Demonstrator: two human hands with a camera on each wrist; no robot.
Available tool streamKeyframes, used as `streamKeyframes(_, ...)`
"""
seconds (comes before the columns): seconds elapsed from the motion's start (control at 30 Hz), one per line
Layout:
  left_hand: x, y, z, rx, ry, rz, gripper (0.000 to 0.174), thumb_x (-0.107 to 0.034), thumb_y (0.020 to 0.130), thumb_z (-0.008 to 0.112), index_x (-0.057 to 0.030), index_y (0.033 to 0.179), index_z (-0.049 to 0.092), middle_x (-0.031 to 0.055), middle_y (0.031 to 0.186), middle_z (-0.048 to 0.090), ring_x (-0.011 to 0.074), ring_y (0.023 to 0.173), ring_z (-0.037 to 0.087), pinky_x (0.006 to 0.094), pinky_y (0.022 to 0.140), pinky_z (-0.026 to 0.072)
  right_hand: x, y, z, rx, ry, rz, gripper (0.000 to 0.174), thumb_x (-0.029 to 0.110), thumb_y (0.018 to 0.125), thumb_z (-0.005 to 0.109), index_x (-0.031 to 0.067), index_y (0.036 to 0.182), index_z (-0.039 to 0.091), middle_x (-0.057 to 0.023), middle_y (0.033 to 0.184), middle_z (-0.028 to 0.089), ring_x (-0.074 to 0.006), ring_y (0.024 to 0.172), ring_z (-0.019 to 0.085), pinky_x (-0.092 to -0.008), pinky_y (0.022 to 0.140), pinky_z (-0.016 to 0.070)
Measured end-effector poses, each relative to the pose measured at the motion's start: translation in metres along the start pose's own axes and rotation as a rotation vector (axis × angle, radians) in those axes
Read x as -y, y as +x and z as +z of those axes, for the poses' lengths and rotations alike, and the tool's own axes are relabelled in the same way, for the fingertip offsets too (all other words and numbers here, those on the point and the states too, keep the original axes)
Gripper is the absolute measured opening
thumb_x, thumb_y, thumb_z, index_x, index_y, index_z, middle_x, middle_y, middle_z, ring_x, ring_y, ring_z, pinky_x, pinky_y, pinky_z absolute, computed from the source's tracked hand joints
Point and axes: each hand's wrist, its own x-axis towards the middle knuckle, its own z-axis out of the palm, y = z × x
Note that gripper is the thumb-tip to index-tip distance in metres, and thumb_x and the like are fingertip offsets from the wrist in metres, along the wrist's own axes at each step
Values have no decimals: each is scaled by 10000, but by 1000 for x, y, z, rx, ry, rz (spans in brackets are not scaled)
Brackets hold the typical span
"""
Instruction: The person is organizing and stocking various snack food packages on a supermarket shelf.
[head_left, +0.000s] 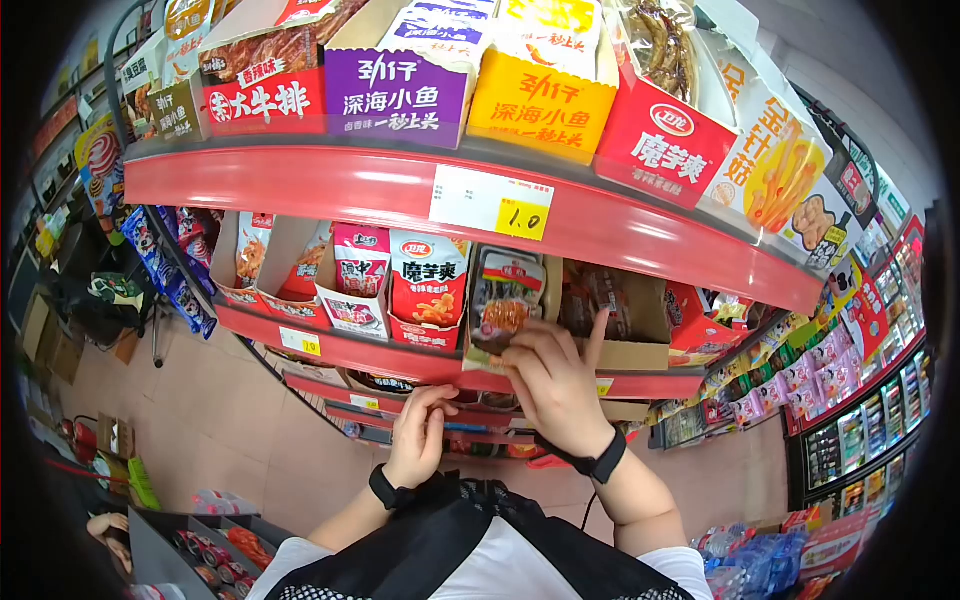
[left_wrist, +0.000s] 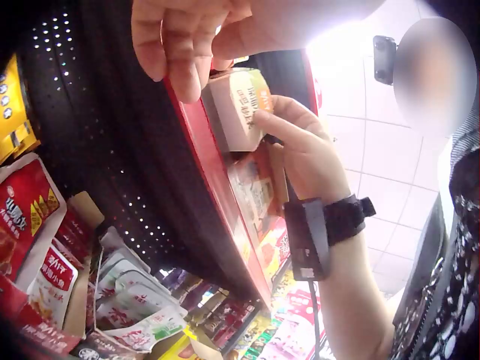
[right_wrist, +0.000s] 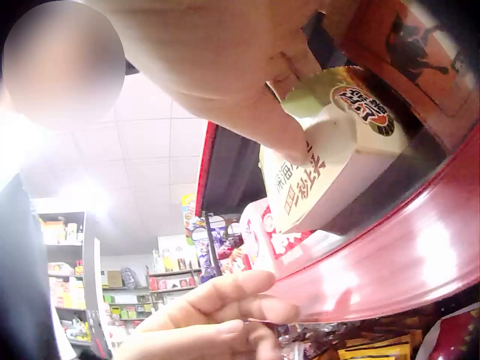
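Note:
My right hand (head_left: 562, 385) pinches the front of a small cardboard display box (right_wrist: 330, 176) on the middle shelf. Its thumb lies on the pale printed front, as the right wrist view shows; the other fingers are partly hidden. Upright in that box stands a dark snack packet (head_left: 508, 285) with a red label, just above the fingers. My left hand (head_left: 418, 438) hangs with loosely bent fingers in front of the shelf's red edge, to the left of the box, and holds nothing.
Left of the box stand a red-and-white snack packet (head_left: 430, 280) and several other snack boxes. On the right is an open brown carton (head_left: 625, 352). An upper shelf with a red edge strip (head_left: 350, 185) juts out above, carrying larger snack boxes. Lower shelves lie beneath.

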Motion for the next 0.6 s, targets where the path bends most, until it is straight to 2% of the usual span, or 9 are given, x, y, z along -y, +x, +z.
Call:
streamKeyframes(0.1,-3,2,1,27,8,9,285,51,919,424,21,1176,545,146,1078,597,208,848,628,314,784,499,-5,7,7,-24,-72,51,257,54,744,629,80,1000,625,-33,1018,562,-239,1102,542,-745,1064,45)
streamKeyframes(0.23,-1,2,2,51,10,18,273,56,915,427,22,1155,553,145,1060,601,215,841,629,317,783,499,-1,4,14,-38,-96,108,234,48,767,587,70,995,634,-31,932,568,-217,1035,557,-756,1058,46)
streamKeyframes(0.33,-3,1,4,63,9,2,267,58,915,425,20,1144,559,144,1046,605,216,840,629,320,786,500,3,9,10,-44,-142,128,215,60,778,572,65,983,635,-33,892,573,-204,997,562,-748,1069,65)
streamKeyframes(0.47,-3,0,7,100,18,-16,261,59,917,428,17,1135,566,145,1035,611,215,838,631,321,786,501,0,8,15,46,-183,92,196,72,779,557,57,960,631,-48,871,567,-208,955,563,-708,1098,120)
streamKeyframes(0.57,-3,-2,9,122,2,-23,259,58,917,432,15,1133,569,143,1027,613,216,835,632,320,784,501,0,0,10,73,-149,78,193,72,787,583,74,971,643,-41,871,591,-213,957,585,-689,1107,103)
streamKeyframes(0.6,-1,-2,10,127,15,-19,255,55,920,432,11,1128,572,137,1023,613,216,837,633,319,781,501,0,-5,7,144,-146,76,237,103,801,621,74,1035,643,-63,964,613,-237,1023,586,-686,1105,110)
